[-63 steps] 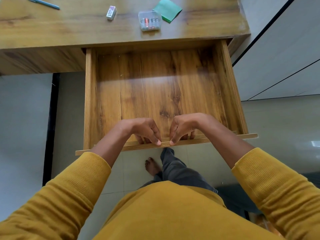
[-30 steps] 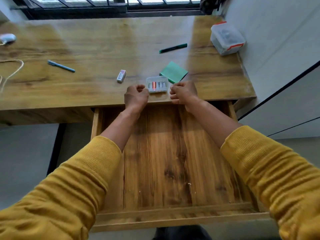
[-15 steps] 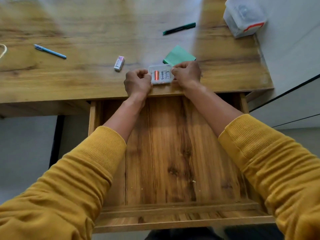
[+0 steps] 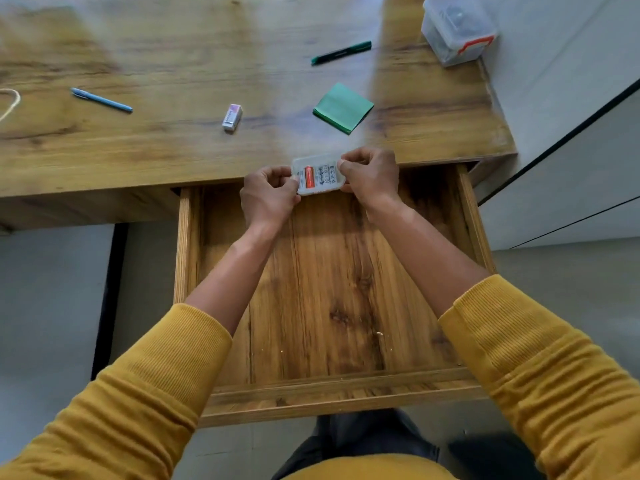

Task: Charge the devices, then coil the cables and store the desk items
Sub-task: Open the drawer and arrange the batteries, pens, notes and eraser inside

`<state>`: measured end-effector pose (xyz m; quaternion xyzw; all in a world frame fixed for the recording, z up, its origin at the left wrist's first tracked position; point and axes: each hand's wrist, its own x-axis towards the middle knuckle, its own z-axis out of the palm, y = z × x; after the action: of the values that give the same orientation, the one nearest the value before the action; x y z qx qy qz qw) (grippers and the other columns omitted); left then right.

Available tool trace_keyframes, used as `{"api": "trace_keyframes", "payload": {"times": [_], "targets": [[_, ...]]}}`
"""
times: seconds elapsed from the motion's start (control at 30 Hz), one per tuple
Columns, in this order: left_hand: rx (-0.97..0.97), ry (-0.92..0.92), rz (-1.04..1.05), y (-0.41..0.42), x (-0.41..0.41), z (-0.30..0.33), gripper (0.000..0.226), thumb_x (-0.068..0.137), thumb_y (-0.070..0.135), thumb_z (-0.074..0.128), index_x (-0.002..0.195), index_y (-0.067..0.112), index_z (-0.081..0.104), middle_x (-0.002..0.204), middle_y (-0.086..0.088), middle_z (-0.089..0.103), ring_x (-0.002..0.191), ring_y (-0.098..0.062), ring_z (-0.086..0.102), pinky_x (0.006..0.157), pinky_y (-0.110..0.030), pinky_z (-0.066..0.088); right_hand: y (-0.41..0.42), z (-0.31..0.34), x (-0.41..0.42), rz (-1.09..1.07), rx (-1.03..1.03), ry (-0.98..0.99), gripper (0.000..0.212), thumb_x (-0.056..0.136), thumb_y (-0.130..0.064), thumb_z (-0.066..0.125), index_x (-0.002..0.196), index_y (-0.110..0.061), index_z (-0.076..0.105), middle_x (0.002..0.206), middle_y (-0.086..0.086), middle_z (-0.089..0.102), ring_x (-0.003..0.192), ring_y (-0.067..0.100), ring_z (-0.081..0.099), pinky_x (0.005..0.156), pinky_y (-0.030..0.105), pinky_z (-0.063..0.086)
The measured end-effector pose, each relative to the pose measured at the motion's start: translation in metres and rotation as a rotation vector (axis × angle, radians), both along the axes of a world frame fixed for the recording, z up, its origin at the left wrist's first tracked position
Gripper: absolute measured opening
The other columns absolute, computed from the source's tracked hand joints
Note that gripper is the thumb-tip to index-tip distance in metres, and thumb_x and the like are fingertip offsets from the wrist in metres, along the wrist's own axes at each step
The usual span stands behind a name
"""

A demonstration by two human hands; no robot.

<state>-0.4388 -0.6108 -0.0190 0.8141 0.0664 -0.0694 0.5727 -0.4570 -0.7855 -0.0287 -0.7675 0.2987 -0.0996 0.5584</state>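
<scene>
A small clear battery case (image 4: 318, 174) with an orange cell inside hangs over the back of the open wooden drawer (image 4: 325, 393), at the desk's front edge. My left hand (image 4: 268, 199) pinches its left end and my right hand (image 4: 370, 174) pinches its right end. On the desk (image 4: 138, 147) lie a green pad of sticky notes (image 4: 343, 107), a white eraser (image 4: 232, 116), a blue pen (image 4: 101, 100) and a green marker (image 4: 341, 52).
A clear lidded plastic box (image 4: 457, 27) with an orange latch stands at the desk's back right corner. A loop of pale cable (image 4: 10, 102) shows at the left edge. A grey wall runs along the right; the drawer's floor shows bare wood.
Both hands left the drawer's front rail, reached to the desk edge and took hold of the battery case. They have since drawn it off the desk toward me, over the drawer.
</scene>
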Motion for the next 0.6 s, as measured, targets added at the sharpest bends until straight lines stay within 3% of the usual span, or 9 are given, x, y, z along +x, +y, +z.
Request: {"api": "trace_keyframes", "payload": {"times": [0.3,0.47,0.6], "targets": [[0.159,0.049,-0.059,0.005,-0.038,-0.040,0.022,0.100,0.022,0.073,0.122,0.017,0.075,0.116,-0.002,0.077,0.106,-0.012,0.075,0.081,-0.037,0.067,0.006,-0.042,-0.045,0.006,0.031,0.160,0.002,0.096,-0.022,0.075,0.096,-0.020,0.076,0.098,0.000,0.077,0.091,0.014,0.076,0.074,0.040,0.067],[0.170,0.147,-0.094,-0.003,-0.032,-0.060,0.030,0.101,0.019,0.071,0.131,0.020,0.072,0.123,0.000,0.076,0.113,-0.014,0.072,0.089,-0.039,0.065,0.006,-0.061,-0.036,0.004,0.021,0.252,0.013,0.096,-0.014,0.073,0.089,-0.025,0.071,0.099,0.000,0.076,0.091,0.017,0.076,0.071,0.039,0.067],[0.173,0.200,-0.095,-0.008,-0.020,-0.073,0.035,0.100,0.019,0.071,0.136,0.021,0.069,0.120,0.003,0.074,0.111,-0.015,0.071,0.094,-0.042,0.063,0.006,-0.076,-0.023,0.013,0.043,0.286,0.016,0.095,-0.012,0.071,0.109,-0.019,0.075,0.109,0.005,0.076,0.098,0.020,0.075,0.077,0.039,0.067]]}}
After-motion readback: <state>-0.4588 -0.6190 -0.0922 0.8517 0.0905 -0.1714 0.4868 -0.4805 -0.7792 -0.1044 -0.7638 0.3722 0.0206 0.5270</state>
